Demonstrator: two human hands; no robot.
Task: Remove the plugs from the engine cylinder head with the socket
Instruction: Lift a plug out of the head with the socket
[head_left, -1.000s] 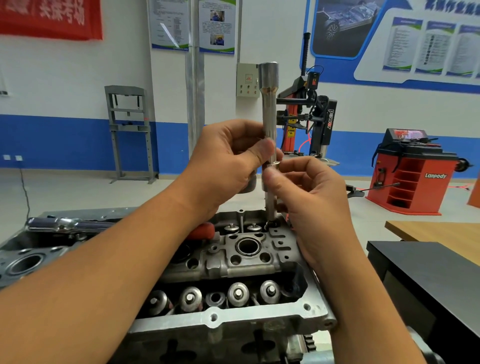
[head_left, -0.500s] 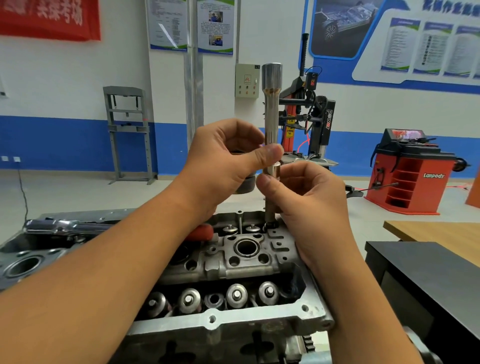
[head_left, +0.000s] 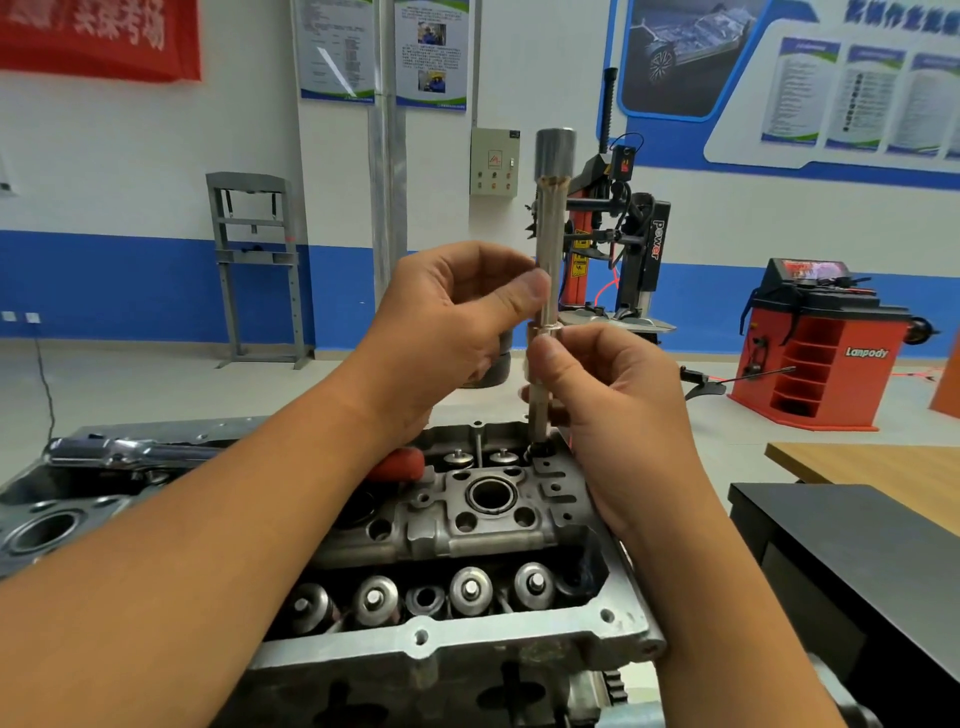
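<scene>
"Lanpody" on wheel balancer (head_left: 826, 358); "power" on tyre changer (head_left: 655, 244).

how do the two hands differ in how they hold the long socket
The left hand grips the long socket higher, thumb pressed on the thin shaft; the right hand pinches lower, at the collar. The left hand comes from the left, the right hand from the right. Both hold the same upright tool over the cylinder head.
</scene>
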